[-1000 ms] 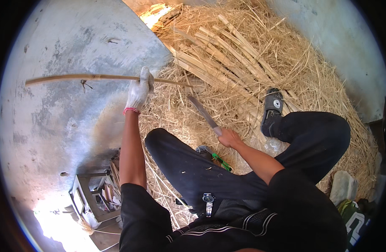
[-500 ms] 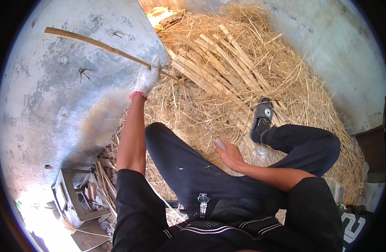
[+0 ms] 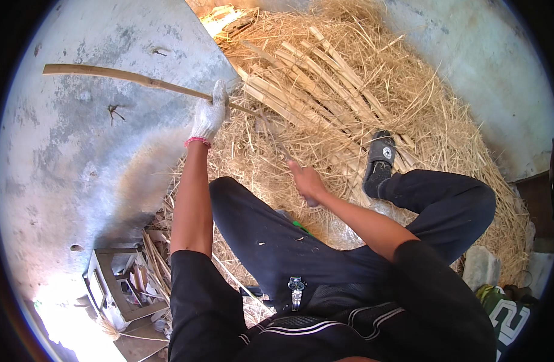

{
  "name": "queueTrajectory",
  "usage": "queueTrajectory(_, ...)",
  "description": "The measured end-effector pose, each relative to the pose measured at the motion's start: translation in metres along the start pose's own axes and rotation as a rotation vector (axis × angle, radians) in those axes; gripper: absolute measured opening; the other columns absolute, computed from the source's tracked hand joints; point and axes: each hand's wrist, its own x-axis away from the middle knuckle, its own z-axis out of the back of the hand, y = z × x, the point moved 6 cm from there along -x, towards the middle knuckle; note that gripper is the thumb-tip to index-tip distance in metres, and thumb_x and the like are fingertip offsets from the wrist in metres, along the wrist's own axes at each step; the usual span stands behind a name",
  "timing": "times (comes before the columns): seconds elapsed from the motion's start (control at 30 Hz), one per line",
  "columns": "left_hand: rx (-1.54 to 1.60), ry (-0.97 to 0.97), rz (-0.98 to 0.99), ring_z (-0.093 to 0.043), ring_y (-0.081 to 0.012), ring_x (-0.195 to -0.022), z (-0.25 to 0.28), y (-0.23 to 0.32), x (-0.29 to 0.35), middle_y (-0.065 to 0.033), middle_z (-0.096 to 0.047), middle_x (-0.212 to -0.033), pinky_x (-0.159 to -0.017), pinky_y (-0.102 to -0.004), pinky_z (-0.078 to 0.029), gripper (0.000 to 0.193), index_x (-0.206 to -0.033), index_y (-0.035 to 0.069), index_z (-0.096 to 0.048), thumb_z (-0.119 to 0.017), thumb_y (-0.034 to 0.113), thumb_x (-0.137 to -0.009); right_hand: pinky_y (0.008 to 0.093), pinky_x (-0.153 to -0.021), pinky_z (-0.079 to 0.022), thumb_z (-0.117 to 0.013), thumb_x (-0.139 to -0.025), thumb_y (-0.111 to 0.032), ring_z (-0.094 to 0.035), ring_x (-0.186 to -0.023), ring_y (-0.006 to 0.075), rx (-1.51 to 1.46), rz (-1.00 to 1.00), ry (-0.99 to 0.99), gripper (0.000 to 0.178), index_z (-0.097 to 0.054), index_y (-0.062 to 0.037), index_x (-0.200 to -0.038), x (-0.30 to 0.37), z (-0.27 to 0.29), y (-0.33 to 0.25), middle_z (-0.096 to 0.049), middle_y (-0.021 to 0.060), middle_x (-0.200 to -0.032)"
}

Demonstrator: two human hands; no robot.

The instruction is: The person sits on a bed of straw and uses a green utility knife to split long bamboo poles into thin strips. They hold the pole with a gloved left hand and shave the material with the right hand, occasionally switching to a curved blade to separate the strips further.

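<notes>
My left hand (image 3: 209, 114), in a white knitted glove with a pink cuff, is closed round a long bamboo strip (image 3: 117, 73). The strip's long part reaches left in front of the wall, and its short end sticks out to the right over the shavings. Bare, my right hand (image 3: 308, 183) grips the handle of a long, narrow-bladed knife (image 3: 279, 145). Its blade points up and left toward the short end of the strip; whether they touch I cannot tell. Several split bamboo strips (image 3: 325, 78) lie side by side on the shavings beyond my hands.
Pale shavings (image 3: 434, 120) heap up between the grey walls (image 3: 132, 36). My right foot wears a black sandal (image 3: 382, 151) beside the strips. A wooden frame box (image 3: 102, 277) holding scraps stands at lower left. A metal-band wristwatch (image 3: 296, 293) rests at my waist.
My right hand has moved up and left with the knife, bringing its blade closer to the strip. The strip's far left end has dropped lower in view.
</notes>
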Motion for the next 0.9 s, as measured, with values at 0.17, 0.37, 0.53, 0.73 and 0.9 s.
queueTrajectory(0.17,0.087,0.062,0.012,-0.055,-0.0156,-0.060,-0.001,-0.007,-0.017,-0.0075,-0.054,-0.062,-0.060,-0.0329,-0.045,0.064,-0.072,0.004,-0.057,-0.048,0.063,-0.095,0.0496,-0.069,-0.046,-0.045,-0.097,-0.058,-0.065,-0.070,0.0376,-0.007,-0.088,0.113,0.070,-0.064,0.0070,-0.079,-0.011,-0.007,0.010,-0.059,0.0279,-0.067)
queueTrajectory(0.37,0.145,0.042,0.011,-0.055,-0.0166,-0.057,0.005,-0.010,-0.021,-0.0080,-0.055,-0.062,-0.058,-0.0327,-0.046,0.063,-0.071,0.005,-0.055,-0.047,0.062,-0.096,0.0467,-0.074,-0.050,-0.043,-0.097,-0.060,-0.068,-0.080,0.0359,-0.054,0.134,0.018,0.068,-0.068,0.0030,-0.104,-0.022,-0.011,-0.016,-0.066,0.0277,-0.081)
queueTrajectory(0.53,0.032,0.085,-0.033,-0.054,-0.0164,-0.058,0.000,-0.009,-0.025,-0.0068,-0.052,-0.060,-0.057,-0.0330,-0.046,0.063,-0.070,0.005,-0.054,-0.046,0.062,-0.097,0.0418,-0.046,-0.046,-0.050,-0.092,-0.066,-0.057,-0.048,0.0254,-0.171,-0.262,0.044,0.076,-0.061,0.0083,-0.081,-0.065,-0.027,0.075,-0.060,0.0168,-0.064)
queueTrajectory(0.73,0.087,0.046,0.001,-0.053,-0.0158,-0.058,0.007,-0.008,-0.023,-0.0063,-0.052,-0.059,-0.057,-0.0333,-0.045,0.063,-0.071,0.005,-0.055,-0.046,0.062,-0.096,0.0433,-0.067,-0.049,-0.041,-0.097,-0.063,-0.063,-0.069,0.0297,-0.148,-0.305,-0.039,0.072,-0.066,0.0040,-0.095,-0.024,-0.006,0.057,-0.065,0.0205,-0.087)
queueTrajectory(0.9,0.076,-0.005,-0.060,-0.051,-0.0155,-0.058,0.006,-0.001,-0.019,-0.0049,-0.050,-0.059,-0.059,-0.0332,-0.044,0.063,-0.070,0.006,-0.055,-0.047,0.063,-0.096,0.0465,-0.069,-0.047,-0.036,-0.095,-0.070,-0.060,-0.066,0.0262,-0.177,-0.100,-0.026,0.078,-0.063,0.0016,-0.083,-0.039,-0.021,0.046,-0.060,0.0144,-0.073)
